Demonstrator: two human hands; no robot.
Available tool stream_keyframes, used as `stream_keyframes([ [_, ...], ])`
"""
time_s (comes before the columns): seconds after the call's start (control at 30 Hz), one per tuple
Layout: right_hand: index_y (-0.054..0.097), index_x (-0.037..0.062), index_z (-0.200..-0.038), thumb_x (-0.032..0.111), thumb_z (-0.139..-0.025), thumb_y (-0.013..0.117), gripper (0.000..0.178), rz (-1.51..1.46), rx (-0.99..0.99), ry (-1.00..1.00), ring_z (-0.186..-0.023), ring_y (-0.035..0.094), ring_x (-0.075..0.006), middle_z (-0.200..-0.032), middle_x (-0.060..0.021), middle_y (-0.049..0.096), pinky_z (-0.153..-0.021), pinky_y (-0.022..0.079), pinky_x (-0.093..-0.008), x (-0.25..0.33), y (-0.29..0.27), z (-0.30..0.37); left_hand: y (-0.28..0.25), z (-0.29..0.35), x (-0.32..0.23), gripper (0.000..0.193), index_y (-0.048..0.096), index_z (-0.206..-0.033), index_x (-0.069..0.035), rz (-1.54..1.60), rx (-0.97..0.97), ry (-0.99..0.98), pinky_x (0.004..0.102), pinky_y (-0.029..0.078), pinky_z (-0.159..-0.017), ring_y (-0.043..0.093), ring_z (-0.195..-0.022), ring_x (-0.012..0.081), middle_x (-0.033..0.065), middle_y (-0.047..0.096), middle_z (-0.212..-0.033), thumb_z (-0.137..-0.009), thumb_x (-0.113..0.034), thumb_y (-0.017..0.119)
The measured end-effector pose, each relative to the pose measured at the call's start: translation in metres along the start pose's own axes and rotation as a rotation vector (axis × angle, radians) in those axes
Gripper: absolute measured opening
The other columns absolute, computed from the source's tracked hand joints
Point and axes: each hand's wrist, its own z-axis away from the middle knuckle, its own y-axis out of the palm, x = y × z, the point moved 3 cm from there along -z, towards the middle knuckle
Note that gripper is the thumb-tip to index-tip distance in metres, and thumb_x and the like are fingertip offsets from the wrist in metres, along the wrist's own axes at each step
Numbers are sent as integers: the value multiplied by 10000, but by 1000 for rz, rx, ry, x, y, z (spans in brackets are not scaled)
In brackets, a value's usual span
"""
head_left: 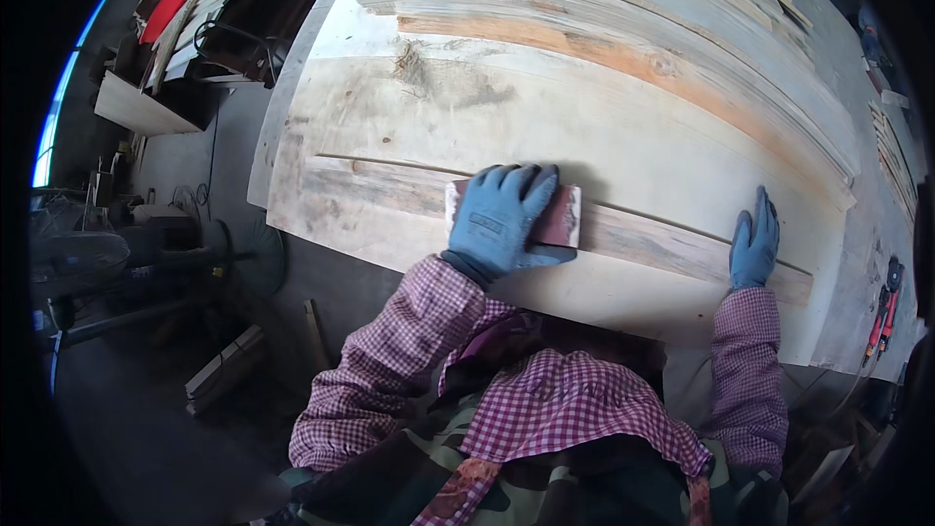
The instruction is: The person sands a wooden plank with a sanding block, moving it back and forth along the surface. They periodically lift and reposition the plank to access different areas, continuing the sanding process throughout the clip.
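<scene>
A long, narrow wooden plank [648, 242] lies across the near part of a pale board-topped table [429, 127]. My left hand [495, 219], in a blue work glove, is wrapped over a sanding block [559, 218] with reddish-brown sandpaper and pale, worn edges. The block sits on the plank, left of its middle; my palm hides most of it. Close to the plank's right end rests my right hand [756, 245], also gloved in blue. Its fingers point away from me, stretched out, and they hold nothing.
A stack of long wooden boards [604, 29] covers the table's far side. Red-handled pliers [883, 310] lie at the right edge. A machine [127, 253] stands on the left, with wood offcuts [224, 367] on the floor. Some sawdust [409, 63] sits on the tabletop.
</scene>
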Motion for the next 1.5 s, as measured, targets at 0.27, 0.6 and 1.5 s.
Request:
stream_keyframes([
  [0.27,435,104,-1500,274,-1003,531,534,106,1,18,-1346,467,-351,-1456,-150,523,-1149,338,-462,17,1,-1,-27,28,56,1014,505,-1420,-81,-140,26,-121,515,415,-1013,539,-1185,344,141,564,-1326,-624,-636,800],
  [0.6,439,100,-1498,249,-1006,523,521,-7,2,35,-1328,479,-358,-1440,-175,529,-1130,357,-452,-3,3,-1,53,-52,-122,984,459,-1442,-51,46,275,285,502,365,-1086,504,-1218,335,169,518,-1345,-782,-772,573],
  [1.5,426,91,-1506,224,-1025,494,503,8,23,77,-1335,478,-332,-1466,-142,522,-1130,363,-430,-3,0,2,-28,7,57,986,518,-1405,-69,-4,2,-108,491,429,-1017,549,-1156,346,172,578,-1265,-661,-663,776],
])
